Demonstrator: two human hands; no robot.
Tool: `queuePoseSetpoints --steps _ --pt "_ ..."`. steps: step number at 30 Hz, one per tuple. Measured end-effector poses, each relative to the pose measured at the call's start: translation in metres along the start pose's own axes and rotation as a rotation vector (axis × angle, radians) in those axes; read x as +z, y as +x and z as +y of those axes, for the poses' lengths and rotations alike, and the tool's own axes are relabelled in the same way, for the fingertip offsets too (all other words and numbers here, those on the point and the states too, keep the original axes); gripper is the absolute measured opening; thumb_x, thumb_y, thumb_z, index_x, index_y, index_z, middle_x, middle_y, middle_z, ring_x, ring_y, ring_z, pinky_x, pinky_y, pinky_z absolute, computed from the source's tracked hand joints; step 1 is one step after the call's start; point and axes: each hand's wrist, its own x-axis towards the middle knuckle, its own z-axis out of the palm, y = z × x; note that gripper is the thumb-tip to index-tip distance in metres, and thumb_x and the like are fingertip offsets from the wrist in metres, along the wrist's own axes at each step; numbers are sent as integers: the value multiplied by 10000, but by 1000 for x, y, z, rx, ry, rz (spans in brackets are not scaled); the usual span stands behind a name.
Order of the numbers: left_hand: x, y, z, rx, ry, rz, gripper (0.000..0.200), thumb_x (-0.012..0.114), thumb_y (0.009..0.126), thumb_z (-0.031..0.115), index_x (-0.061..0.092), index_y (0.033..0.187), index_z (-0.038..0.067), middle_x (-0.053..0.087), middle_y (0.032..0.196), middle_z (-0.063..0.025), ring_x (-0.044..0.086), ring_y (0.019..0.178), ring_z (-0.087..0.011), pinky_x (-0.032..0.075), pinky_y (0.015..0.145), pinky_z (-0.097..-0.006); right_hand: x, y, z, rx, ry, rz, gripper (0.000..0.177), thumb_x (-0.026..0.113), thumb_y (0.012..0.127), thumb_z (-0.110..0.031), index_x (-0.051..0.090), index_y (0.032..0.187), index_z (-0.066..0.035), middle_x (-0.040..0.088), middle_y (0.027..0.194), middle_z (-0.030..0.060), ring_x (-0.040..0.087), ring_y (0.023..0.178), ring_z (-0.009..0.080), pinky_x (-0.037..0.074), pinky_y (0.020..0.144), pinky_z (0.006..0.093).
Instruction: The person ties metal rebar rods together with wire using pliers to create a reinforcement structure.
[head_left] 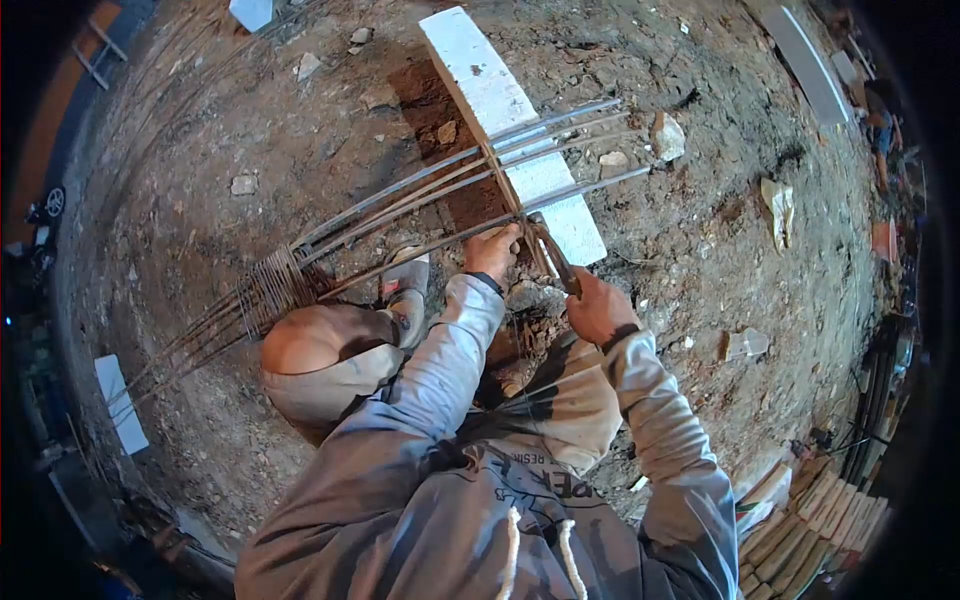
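Long steel rebars (400,189) run across the ground and over a long white block (487,75). A square wire stirrup (492,160) stands around the bars beside the block. My left hand (490,250) is closed at the stirrup's near corner, gripping the nearest rebar; its fingertips are partly hidden. My right hand (601,307) is wrapped around the handles of a pair of pincers (556,256). The pincers' jaws meet that same corner, where any tie wire is too small to make out. Several more stirrups (272,287) are bunched together farther left along the bars.
A second white block (121,405) lies under the bars' far left end. Stones (668,136) and a crumpled bag (778,212) lie on rough soil. Another long block (806,65) is at upper right, and stacked pieces (815,530) are at lower right. My knee (325,345) is close to the bars.
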Motion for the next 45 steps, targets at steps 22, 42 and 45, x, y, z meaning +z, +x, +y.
queuePoseSetpoints --steps 22,42,45 --pt "-9 16 -21 117 137 -44 223 597 841 208 666 900 4 564 631 -19 511 505 -105 375 446 -261 -10 21 -3 -70 -157 -127 710 506 697 -78 326 1367 -228 527 1031 307 535 975 440 431 873 462" --pt "21 3 -30 -374 -670 -541 267 615 816 363 532 798 110 592 670 -53 579 550 -194 499 519 -357 67 23 18 -21 1068 -621 596 541 803 -569 581 870 22 608 683 108 618 655 249 504 607 361" --pt "35 -4 -30 -228 -488 -251 267 594 837 353 498 745 121 524 578 -19 510 447 -157 443 421 -338 36 5 -7 -31 519 -561 658 592 766 -510 490 1131 27 616 911 193 589 923 357 454 807 441"
